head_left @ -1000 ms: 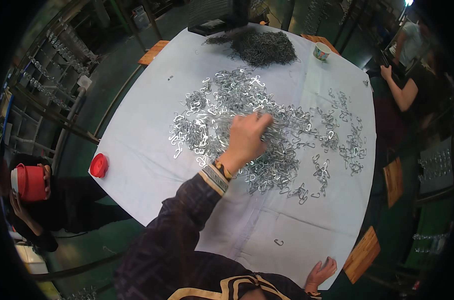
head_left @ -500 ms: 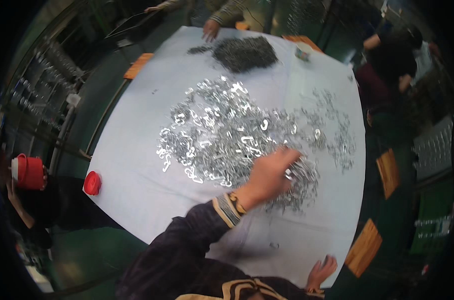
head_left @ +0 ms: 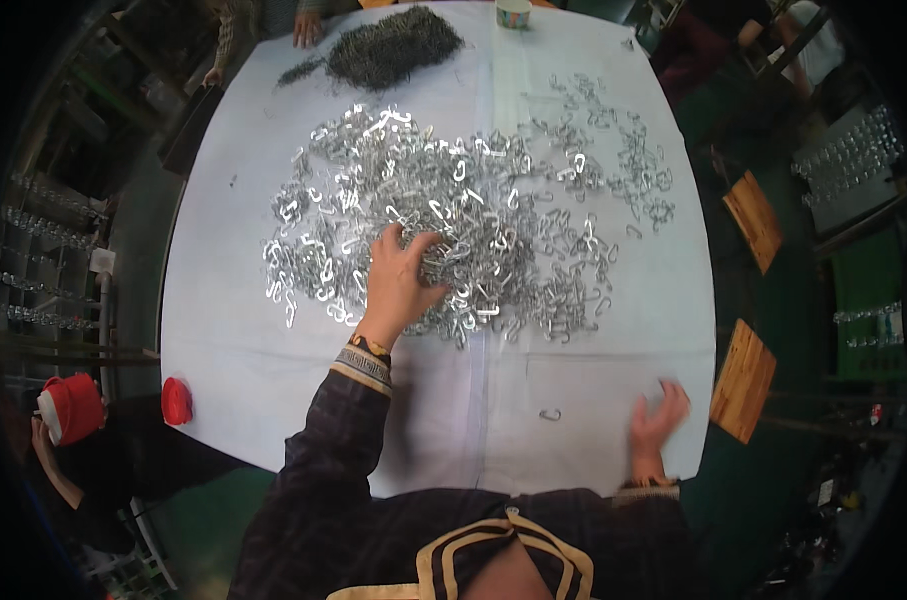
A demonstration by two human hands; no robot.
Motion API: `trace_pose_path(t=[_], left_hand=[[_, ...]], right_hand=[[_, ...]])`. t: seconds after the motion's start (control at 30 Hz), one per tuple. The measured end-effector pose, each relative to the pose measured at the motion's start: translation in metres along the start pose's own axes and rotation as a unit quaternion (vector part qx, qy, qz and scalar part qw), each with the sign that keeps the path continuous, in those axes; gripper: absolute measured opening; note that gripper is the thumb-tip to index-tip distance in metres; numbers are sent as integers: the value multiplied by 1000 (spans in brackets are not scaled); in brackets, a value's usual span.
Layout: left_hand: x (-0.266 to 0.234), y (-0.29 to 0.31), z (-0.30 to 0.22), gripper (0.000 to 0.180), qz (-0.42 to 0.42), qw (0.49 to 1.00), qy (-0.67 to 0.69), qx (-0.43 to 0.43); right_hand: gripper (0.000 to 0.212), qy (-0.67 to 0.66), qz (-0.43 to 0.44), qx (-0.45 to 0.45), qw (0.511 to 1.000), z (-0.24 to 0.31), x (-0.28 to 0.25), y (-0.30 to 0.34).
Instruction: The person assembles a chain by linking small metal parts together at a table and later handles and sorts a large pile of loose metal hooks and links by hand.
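Observation:
A wide, loose pile of shiny silver metal hooks [head_left: 363,180] covers the middle of the white-topped table. My left hand [head_left: 401,285] is over the pile's near edge, its fingers curved and spread apart, touching or just above the hooks; nothing shows in its grip. A single hook [head_left: 550,414] lies by itself on the near side of the table, left of my right hand. At the near right edge my right hand [head_left: 658,420] is raised a little, slightly blurred, with fingers apart and nothing visible in it.
A dark heap of small metal pieces [head_left: 393,47] sits at the far side, beside another person's hand [head_left: 307,28]. A patterned cup [head_left: 513,13] stands behind. At left is a red lid [head_left: 176,401]; a person there holds a red container [head_left: 73,408]. Wooden stools [head_left: 743,380] flank the right.
My left hand has moved left from the pile's near right part, its fingers now more spread. My right hand has lifted and opened wider. The view has shifted and straightened.

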State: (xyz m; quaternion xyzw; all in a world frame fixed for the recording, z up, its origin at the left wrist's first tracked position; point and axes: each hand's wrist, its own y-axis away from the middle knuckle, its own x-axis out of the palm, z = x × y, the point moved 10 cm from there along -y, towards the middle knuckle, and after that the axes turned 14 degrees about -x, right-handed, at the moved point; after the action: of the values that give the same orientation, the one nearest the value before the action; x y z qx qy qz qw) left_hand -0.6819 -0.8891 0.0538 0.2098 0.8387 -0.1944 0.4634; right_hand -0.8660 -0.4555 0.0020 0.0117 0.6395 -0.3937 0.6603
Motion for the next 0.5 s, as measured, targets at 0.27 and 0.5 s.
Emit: trace_pose_path(t=[0.27, 0.5], left_hand=[[-103, 22, -35, 40, -47, 994, 102, 18], [-74, 30, 14, 56, 47, 995, 66, 50]], right_hand=[[80, -255, 196, -137, 937, 190, 138, -201], [28, -351, 190, -107, 911, 207, 139, -245]])
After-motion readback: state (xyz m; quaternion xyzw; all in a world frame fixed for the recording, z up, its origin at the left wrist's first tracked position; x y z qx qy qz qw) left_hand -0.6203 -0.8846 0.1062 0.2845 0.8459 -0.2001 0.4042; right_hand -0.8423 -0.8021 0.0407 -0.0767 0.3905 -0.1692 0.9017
